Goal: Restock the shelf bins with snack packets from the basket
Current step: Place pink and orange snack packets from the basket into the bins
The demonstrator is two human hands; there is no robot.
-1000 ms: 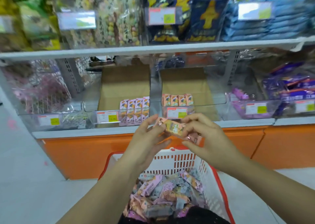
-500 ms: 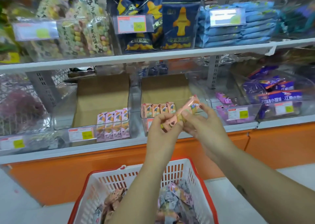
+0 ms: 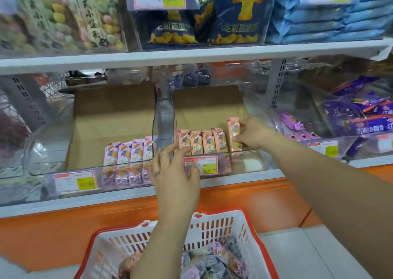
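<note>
- Since half a second back: both hands had the peach packet point(image 3: 234, 133) out in front of the shelf; now only my right hand point(image 3: 254, 134) has it, inside the clear bin point(image 3: 255, 161). My left hand point(image 3: 176, 172) has let go.
- Around: a row of four peach packets point(image 3: 201, 142) stands upright against the bin's front wall, on a cardboard liner point(image 3: 208, 104). A price tag point(image 3: 201, 165) is on the front of the bin.
- Next bin to the left: lilac packets point(image 3: 129, 151), also upright in a row. A clear divider point(image 3: 163, 117) stands between the two bins.
- Above: the upper shelf point(image 3: 191, 55) with dark blue bags point(image 3: 236, 13). To the right: purple packets point(image 3: 361, 117) in another bin.
- Below: the basket point(image 3: 223, 225), white with a red rim, with loose packets point(image 3: 223, 261) in it. My left forearm crosses over its far wall.
- Right arm reaches over the bin's front wall from the right. The held packet stands upright just beside the right end of the row, higher than its neighbours.
- Right fingers pinch the packet along its right edge.
- Left hand is palm down at the bin's front, fingers spread and straight. Their tips lie at the row's left end; whether they touch it, I cannot tell.
</note>
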